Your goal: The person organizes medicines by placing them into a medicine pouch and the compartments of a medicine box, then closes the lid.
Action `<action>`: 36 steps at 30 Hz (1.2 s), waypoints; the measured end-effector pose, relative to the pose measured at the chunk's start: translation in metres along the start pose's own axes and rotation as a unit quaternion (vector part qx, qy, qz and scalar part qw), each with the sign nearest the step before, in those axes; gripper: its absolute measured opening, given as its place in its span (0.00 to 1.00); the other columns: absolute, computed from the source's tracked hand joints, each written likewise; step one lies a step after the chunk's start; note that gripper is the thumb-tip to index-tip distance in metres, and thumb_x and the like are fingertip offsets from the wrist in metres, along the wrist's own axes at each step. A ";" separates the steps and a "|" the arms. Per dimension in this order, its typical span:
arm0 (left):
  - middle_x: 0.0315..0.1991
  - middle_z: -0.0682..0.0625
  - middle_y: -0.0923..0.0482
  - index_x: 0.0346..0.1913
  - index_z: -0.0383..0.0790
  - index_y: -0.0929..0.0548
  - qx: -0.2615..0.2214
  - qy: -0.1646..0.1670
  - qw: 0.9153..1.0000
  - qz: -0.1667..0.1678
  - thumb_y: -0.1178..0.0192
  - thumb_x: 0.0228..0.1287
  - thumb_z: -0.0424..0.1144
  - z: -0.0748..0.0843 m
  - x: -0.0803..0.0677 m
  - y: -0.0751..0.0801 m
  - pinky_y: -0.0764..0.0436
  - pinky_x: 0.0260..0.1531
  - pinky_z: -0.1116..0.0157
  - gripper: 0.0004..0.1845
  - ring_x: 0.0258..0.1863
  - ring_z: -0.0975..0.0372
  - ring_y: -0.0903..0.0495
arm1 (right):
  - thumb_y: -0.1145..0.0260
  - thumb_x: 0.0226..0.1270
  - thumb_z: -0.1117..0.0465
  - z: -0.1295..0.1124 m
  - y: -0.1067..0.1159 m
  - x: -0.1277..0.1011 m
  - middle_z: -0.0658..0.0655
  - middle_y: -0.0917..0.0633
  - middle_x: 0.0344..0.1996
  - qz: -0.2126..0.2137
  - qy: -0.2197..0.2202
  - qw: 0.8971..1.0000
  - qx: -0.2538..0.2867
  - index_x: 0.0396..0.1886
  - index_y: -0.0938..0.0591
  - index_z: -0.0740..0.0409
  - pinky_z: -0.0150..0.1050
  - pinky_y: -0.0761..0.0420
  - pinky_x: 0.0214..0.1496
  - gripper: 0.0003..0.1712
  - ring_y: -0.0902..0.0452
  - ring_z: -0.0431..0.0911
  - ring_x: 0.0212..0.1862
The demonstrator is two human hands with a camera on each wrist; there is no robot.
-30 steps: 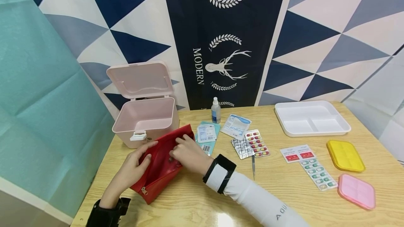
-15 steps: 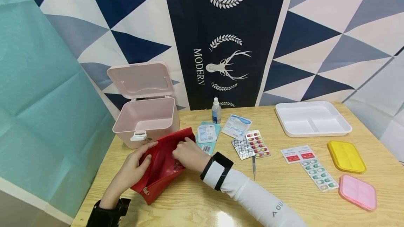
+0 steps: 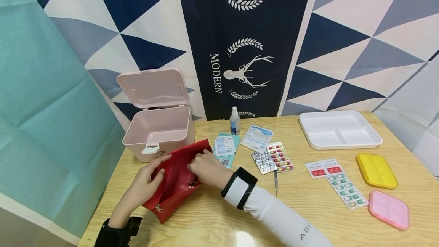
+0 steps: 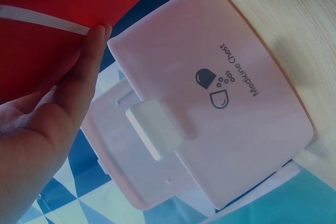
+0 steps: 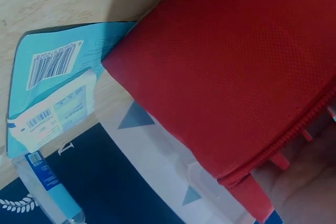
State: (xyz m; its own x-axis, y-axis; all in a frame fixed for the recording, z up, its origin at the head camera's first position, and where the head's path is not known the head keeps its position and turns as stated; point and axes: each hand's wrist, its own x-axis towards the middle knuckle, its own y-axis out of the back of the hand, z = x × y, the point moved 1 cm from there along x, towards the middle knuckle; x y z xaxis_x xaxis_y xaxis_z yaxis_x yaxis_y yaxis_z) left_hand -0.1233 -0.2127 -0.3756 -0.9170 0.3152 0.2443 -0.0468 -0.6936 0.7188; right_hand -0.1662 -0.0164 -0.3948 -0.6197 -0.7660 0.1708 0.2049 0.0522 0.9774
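A red zip pouch (image 3: 178, 174) stands tilted on the table with its mouth spread wide. At its left edge my left hand (image 3: 145, 184) grips the rim; in the left wrist view, fingers (image 4: 86, 66) lie against the red fabric (image 4: 47, 30). My right hand (image 3: 210, 170) reaches into the pouch from the right, its fingertips hidden inside. A small dark item (image 3: 194, 181), too unclear to name, lies below them in the pouch. In the right wrist view, the pouch wall (image 5: 236, 77) and zip cover most of the right hand (image 5: 310, 182).
Behind the pouch stands an open pink medicine chest (image 3: 157, 125). To the right lie dressing packets (image 3: 224, 146), a mask packet (image 3: 257, 138), blister packs (image 3: 280, 157), tweezers (image 3: 276, 182), a white tray (image 3: 324, 140), yellow (image 3: 376, 170) and pink (image 3: 389, 209) pill cases. A spray bottle (image 3: 234, 121) stands behind.
My right hand has shifted slightly inside the pouch, and the dark item below its fingers shows more clearly. The left hand stays where it was on the rim.
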 end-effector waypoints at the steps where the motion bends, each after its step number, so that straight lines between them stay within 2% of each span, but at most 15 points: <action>1: 0.54 0.41 0.26 0.59 0.38 0.29 0.000 0.000 1.000 0.000 0.50 0.60 0.22 0.000 0.000 0.000 0.20 0.41 0.67 0.23 0.48 0.54 0.24 | 0.37 0.60 0.57 0.000 0.001 -0.002 0.44 0.15 0.30 0.007 -0.001 1.000 0.000 0.36 0.16 0.44 0.36 0.28 0.38 0.06 0.23 0.41 0.36; 9: 0.55 0.42 0.27 0.59 0.39 0.29 0.003 0.005 1.000 -0.003 0.50 0.61 0.23 0.000 0.000 0.001 0.20 0.44 0.62 0.23 0.51 0.53 0.25 | 0.35 0.57 0.58 0.007 0.011 -0.015 0.47 0.15 0.32 0.055 -0.027 0.998 0.025 0.37 0.16 0.48 0.37 0.27 0.44 0.07 0.24 0.43 0.40; 15: 0.55 0.42 0.27 0.60 0.38 0.29 0.007 0.002 1.000 -0.001 0.50 0.61 0.23 0.000 0.000 0.000 0.20 0.44 0.61 0.23 0.51 0.53 0.25 | 0.40 0.61 0.59 0.014 0.017 -0.029 0.47 0.15 0.30 0.093 -0.047 0.994 0.035 0.32 0.18 0.48 0.35 0.29 0.39 0.04 0.25 0.42 0.37; 25: 0.55 0.41 0.27 0.60 0.37 0.29 0.004 0.002 1.000 0.000 0.50 0.60 0.22 0.001 0.001 0.001 0.20 0.43 0.60 0.23 0.50 0.52 0.24 | 0.38 0.57 0.61 0.036 0.016 -0.047 0.47 0.15 0.28 0.161 -0.103 0.981 0.042 0.32 0.19 0.50 0.35 0.29 0.33 0.04 0.24 0.42 0.33; 29: 0.55 0.41 0.27 0.60 0.37 0.29 0.005 0.002 1.000 -0.001 0.50 0.60 0.22 0.002 0.001 0.001 0.20 0.43 0.59 0.23 0.50 0.52 0.24 | 0.38 0.57 0.62 0.047 0.007 -0.049 0.48 0.16 0.26 0.159 -0.124 0.979 0.036 0.31 0.18 0.52 0.35 0.29 0.30 0.04 0.24 0.42 0.30; 36: 0.55 0.41 0.27 0.60 0.39 0.30 -0.003 0.012 1.000 -0.005 0.50 0.61 0.22 0.001 0.000 0.000 0.19 0.42 0.59 0.24 0.49 0.52 0.24 | 0.37 0.55 0.64 0.066 -0.019 -0.049 0.50 0.17 0.25 0.119 -0.157 0.979 0.043 0.30 0.20 0.55 0.36 0.29 0.28 0.02 0.24 0.44 0.29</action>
State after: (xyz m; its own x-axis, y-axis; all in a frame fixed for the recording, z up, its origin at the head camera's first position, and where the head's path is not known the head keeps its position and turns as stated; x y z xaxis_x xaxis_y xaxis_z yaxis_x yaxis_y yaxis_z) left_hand -0.1230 -0.2121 -0.3744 -0.9257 0.3065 0.2217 -0.0581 -0.6944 0.7173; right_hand -0.1895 0.0626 -0.4135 -0.7682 -0.4909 0.4109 0.3147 0.2693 0.9102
